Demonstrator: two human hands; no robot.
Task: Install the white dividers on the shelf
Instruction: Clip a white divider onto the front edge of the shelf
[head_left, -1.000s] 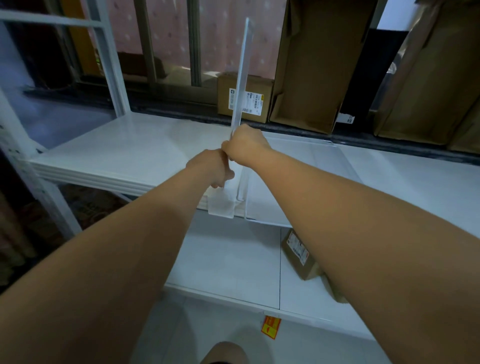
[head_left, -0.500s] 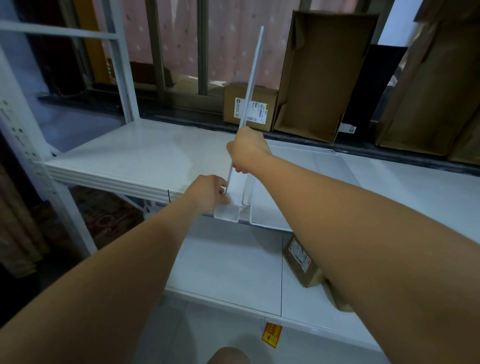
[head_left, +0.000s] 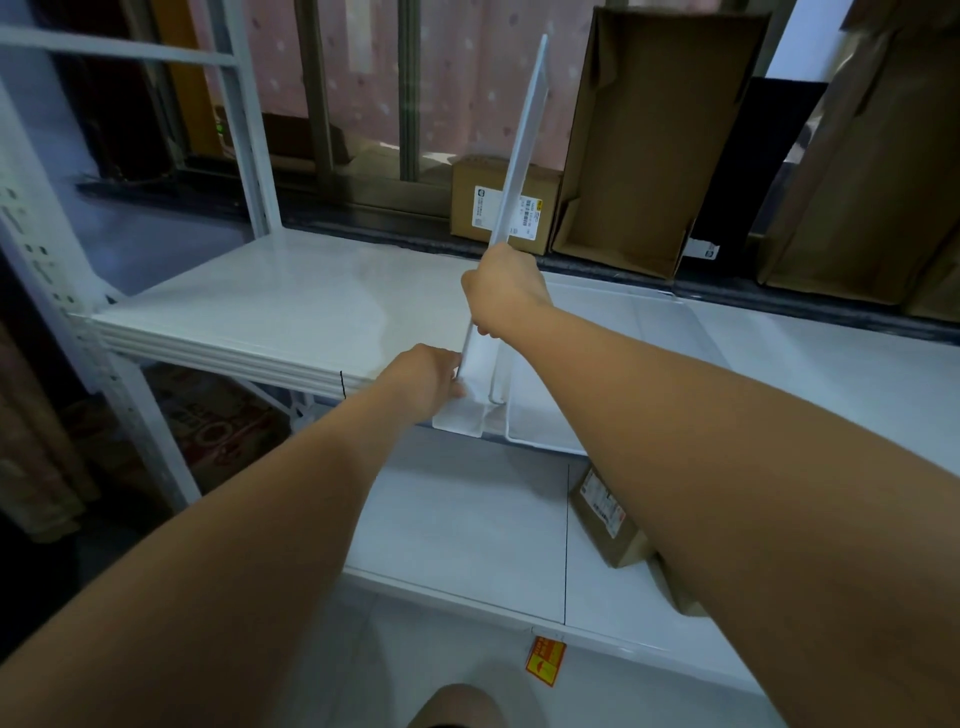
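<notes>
Gripping an upright white divider (head_left: 521, 150) mid-height, right hand (head_left: 501, 287); left hand (head_left: 427, 378) pinches its base at the shelf (head_left: 270, 306) edge.

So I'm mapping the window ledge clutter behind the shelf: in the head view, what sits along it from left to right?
White shelf upright → small labelled cardboard box → open cardboard box leaning upright → black panel → large cardboard box at the right edge.

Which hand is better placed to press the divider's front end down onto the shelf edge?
Probably the left hand: it already rests at the white divider's lower front end by the shelf edge. The right hand grips higher up, steadying it.
</notes>
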